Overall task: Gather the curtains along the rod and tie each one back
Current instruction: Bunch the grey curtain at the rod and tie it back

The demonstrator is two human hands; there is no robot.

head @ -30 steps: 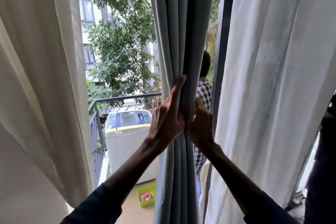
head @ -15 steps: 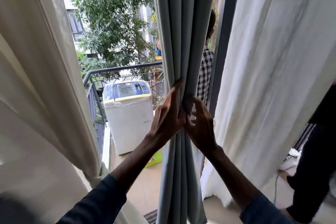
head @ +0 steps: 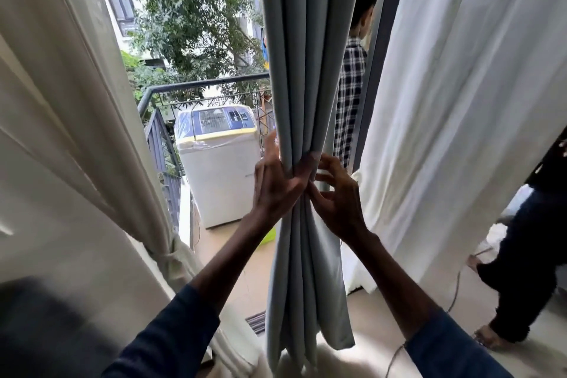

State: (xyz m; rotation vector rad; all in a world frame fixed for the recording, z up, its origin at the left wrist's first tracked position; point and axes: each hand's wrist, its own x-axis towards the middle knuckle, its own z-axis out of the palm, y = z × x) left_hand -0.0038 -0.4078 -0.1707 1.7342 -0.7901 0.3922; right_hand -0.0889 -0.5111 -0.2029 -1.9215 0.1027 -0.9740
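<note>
A grey-blue curtain (head: 306, 70) hangs bunched into tight folds in the middle of the view. My left hand (head: 276, 184) wraps around its left side and squeezes the folds at waist height. On the other side my right hand (head: 334, 199) pinches the bundle with bent fingers. A cream curtain (head: 70, 132) fills the left side, cinched low down by a tie (head: 167, 255). A white sheer curtain (head: 460, 101) hangs loose on the right. The rod is out of view.
Beyond the doorway is a balcony with a washing machine (head: 217, 175) and a dark railing (head: 199, 86). A person in a checked shirt (head: 349, 95) stands behind the grey curtain. Another person's dark-trousered legs (head: 521, 255) are at the right edge. A cable (head: 454, 294) lies on the floor.
The view has tilted down, showing the curtain's hem and the floor. My left hand has wrapped further round the bundle, and my right hand's fingers have curled in against it.
</note>
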